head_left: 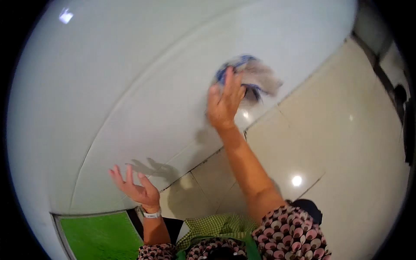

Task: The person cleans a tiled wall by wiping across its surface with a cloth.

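My right hand [226,102] presses a crumpled blue and grey-beige cloth [260,76] against the smooth white surface [143,104], near its lower edge. The cloth is blurred, and part of it sticks out to the right of the fingers. My left hand [135,186] is at the lower left with its fingers apart and nothing in it. It is close to the white surface, where its shadow falls; whether it touches cannot be told. A pale band is round the left wrist.
Beige tiles [333,125] with dark joints border the white surface on the right. A green panel [99,236] in a grey frame lies at the lower left. Dark objects [407,125] stand at the right edge. A checked green cloth [216,227] covers my front.
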Motion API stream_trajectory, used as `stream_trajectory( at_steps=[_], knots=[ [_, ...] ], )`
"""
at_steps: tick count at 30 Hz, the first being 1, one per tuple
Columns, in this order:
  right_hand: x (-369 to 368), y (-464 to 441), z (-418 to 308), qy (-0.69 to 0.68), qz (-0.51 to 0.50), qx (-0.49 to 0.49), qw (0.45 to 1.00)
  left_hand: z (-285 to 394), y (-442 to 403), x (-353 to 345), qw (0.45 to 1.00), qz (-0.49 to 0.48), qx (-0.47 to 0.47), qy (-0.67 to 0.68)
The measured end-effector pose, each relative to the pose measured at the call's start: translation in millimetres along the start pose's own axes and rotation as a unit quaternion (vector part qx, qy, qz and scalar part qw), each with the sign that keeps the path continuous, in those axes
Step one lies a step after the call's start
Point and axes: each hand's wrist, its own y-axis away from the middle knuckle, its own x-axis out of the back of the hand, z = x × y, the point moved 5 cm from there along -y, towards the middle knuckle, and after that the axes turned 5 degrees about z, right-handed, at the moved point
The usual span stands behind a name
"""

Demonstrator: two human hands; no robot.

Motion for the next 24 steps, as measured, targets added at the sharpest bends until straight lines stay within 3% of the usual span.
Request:
stream_trajectory(
  at_steps=[2,3,5,10,12,15,17,21,24],
  knots=[
    [2,-59,44,-0.015,0.072,-0.044,0.996,22,-71,-8,0.987,0.035,-0.116,-0.101],
    [4,-79,66,-0.019,0.091,-0.077,0.993,24,-101,-12,0.985,0.038,-0.138,-0.092],
    [17,-98,110,-0.037,0.124,-0.147,0.981,33,-130,-12,0.953,0.031,-0.274,-0.125],
    [38,-100,187,-0.081,0.172,-0.233,0.954,15,-157,-8,0.926,0.012,-0.360,-0.115],
    [39,-85,191,-0.120,0.181,-0.301,0.929,1,-155,-9,0.908,0.021,-0.363,-0.210],
    [11,-49,156,-0.071,0.234,-0.354,0.903,-1,-160,-3,0.894,0.026,-0.400,-0.199],
    [2,-37,100,-0.092,0.253,-0.311,0.911,11,-172,-6,0.887,0.061,-0.414,-0.196],
    [-37,41,-4,-0.117,0.106,-0.281,0.947,34,-192,-36,0.889,0.040,-0.424,-0.171],
    [-41,71,-17,-0.137,-0.006,-0.276,0.951,36,-185,-49,0.895,0.019,-0.418,-0.156]
  ],
)
